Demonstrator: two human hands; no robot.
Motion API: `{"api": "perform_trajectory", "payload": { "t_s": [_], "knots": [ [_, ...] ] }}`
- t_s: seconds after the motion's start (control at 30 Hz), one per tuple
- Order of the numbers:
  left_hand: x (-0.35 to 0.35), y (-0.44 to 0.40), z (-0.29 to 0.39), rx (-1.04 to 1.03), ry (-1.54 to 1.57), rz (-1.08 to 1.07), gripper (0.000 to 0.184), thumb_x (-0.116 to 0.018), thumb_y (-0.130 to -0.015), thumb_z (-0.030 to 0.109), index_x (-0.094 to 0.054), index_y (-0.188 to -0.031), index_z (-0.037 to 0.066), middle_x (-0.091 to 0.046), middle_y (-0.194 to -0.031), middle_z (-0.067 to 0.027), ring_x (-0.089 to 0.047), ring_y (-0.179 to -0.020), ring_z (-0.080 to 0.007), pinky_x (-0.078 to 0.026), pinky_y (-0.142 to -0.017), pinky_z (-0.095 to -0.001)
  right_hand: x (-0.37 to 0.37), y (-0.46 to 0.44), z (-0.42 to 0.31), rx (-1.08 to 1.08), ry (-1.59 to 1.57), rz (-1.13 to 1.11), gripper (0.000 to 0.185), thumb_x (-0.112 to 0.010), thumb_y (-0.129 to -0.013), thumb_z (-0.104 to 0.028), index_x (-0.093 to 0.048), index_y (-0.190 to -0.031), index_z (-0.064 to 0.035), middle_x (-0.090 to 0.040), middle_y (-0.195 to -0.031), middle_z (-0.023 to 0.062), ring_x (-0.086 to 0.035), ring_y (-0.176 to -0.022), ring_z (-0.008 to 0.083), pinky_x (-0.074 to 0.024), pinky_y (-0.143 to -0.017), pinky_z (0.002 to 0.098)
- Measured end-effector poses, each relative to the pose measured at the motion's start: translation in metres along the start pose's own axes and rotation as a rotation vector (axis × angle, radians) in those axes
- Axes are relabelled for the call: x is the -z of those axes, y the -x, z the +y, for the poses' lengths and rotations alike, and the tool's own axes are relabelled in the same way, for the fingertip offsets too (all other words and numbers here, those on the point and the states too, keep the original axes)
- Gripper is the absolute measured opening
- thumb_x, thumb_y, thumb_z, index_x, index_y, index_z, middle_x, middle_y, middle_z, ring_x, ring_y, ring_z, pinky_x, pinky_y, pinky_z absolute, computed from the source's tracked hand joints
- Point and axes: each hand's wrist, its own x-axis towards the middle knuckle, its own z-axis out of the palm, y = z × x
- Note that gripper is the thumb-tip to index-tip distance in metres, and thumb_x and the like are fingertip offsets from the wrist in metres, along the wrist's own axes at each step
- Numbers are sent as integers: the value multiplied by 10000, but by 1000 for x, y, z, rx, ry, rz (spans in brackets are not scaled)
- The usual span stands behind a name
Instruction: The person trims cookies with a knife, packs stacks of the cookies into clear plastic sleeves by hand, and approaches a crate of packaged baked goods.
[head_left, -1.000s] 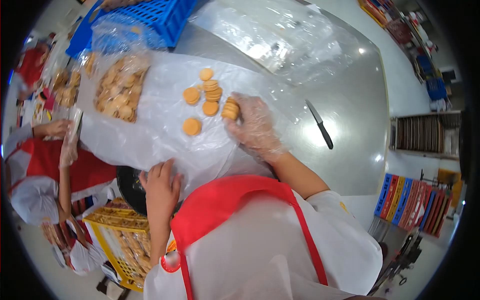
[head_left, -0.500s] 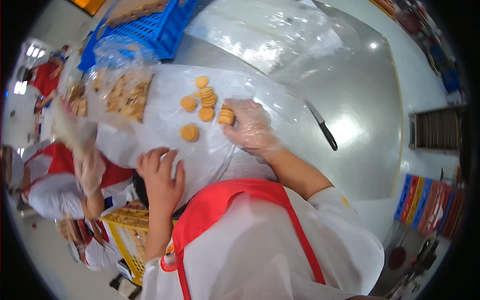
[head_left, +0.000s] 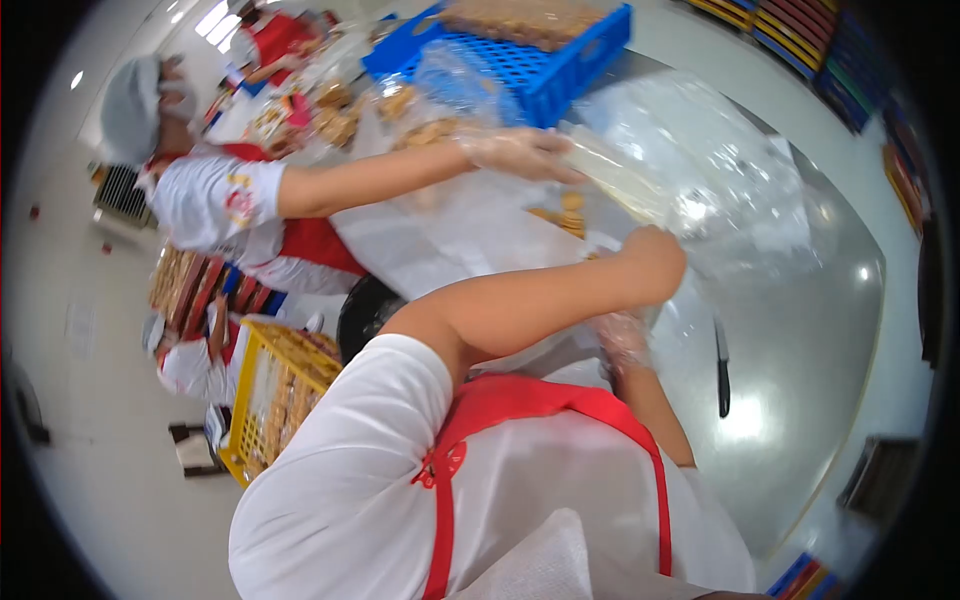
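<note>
My left hand (head_left: 655, 265) is bare and reaches across my body to the right, over the table. It looks closed into a fist, its fingers turned away from me, so anything in them is hidden. Below it is my right hand (head_left: 622, 338) in a clear plastic glove, largely covered by my left forearm; its fingers do not show. Just beyond the forearm lie round yellow biscuits (head_left: 570, 210) on a white sheet (head_left: 440, 235). From the left a co-worker's gloved hand (head_left: 525, 155) holds folded clear plastic (head_left: 620, 180), which extends close to my left hand.
A black-handled knife (head_left: 722, 370) lies on the metal table (head_left: 800, 400) at right. Clear plastic sheets (head_left: 710, 160) cover the far side, beside a blue crate (head_left: 590, 65). A yellow crate (head_left: 245, 420) and a black bin (head_left: 360, 310) stand at left, near the co-worker (head_left: 220, 200).
My left hand has swung from the near left across to the right, over my right arm. The co-worker's arm now reaches in with plastic. My view has turned left.
</note>
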Motion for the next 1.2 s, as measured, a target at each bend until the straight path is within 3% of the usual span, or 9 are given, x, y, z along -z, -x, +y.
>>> {"api": "perform_trajectory", "payload": {
  "t_s": [0.23,0.37,0.5,0.6,0.77,0.87,0.97,1.1,1.2],
  "knots": [
    [-31,-12,30,135,-243,-81,441,-677,-872,348,-679,-1068,-48,-659,-1074,-204,-642,-1001,-362,-531,-893,-431,-33,16,37,-37,62,-92,563,-663,-876,-314,-497,-1364,-87,-523,-1338,154,-482,-1252,332,-358,-1074,466],
    [-33,-14,19,246,-101,-77,649,-711,-840,503,-638,-1140,-68,-587,-1198,-221,-583,-1117,-366,-509,-938,-423,-47,19,52,-65,62,-141,580,-643,-907,-338,-467,-1404,-97,-490,-1402,143,-455,-1307,315,-331,-1110,458],
    [-39,-15,17,203,-60,23,637,-722,-839,486,-633,-1128,-75,-585,-1178,-224,-573,-1122,-391,-519,-923,-435,-35,21,39,-44,28,-155,541,-517,-978,-391,-470,-1412,-71,-522,-1397,159,-437,-1338,330,-297,-1140,438],
    [-38,-12,22,291,-34,86,595,-734,-833,441,-631,-1113,-74,-589,-1159,-235,-571,-1118,-403,-525,-913,-446,-32,21,38,-46,14,-205,526,-592,-934,-360,-496,-1377,-94,-519,-1382,145,-446,-1324,306,-299,-1130,442],
    [-57,-23,4,253,1,141,404,-728,-799,247,-633,-1036,-65,-624,-1063,-229,-603,-1071,-378,-529,-881,-461,-37,20,44,-33,-126,-140,489,-586,-940,-338,-522,-1349,-79,-580,-1309,167,-519,-1249,328,-373,-1074,433],
    [-62,-28,-4,208,162,136,299,-698,-763,132,-632,-998,-40,-648,-1010,-217,-644,-983,-343,-525,-842,-472,-35,22,42,-69,-233,-155,468,-601,-928,-311,-540,-1325,-72,-623,-1236,171,-576,-1166,338,-426,-1011,434],
    [-48,-20,-3,67,332,395,223,-684,-798,53,-627,-1000,-23,-666,-934,-152,-666,-855,-238,-530,-758,-397,-23,14,28,-59,-85,-151,448,-634,-896,-298,-571,-1272,-63,-661,-1143,161,-618,-1076,339,-453,-956,440],
    [-21,8,-13,171,1114,595,132,-655,-870,-10,-626,-998,8,-653,-907,-75,-621,-772,-132,-503,-678,-275,-26,-1,19,59,64,72,415,-668,-860,-286,-600,-1196,-52,-690,-1026,135,-643,-979,340,-475,-889,440],
    [-2,51,-29,225,1460,849,97,-643,-922,12,-634,-1013,46,-643,-885,-31,-597,-767,-97,-482,-656,-236,-6,-2,-4,-101,40,-104,400,-685,-812,-293,-653,-1144,-73,-681,-1082,152,-639,-1006,343,-490,-904,448]
  ]
}}
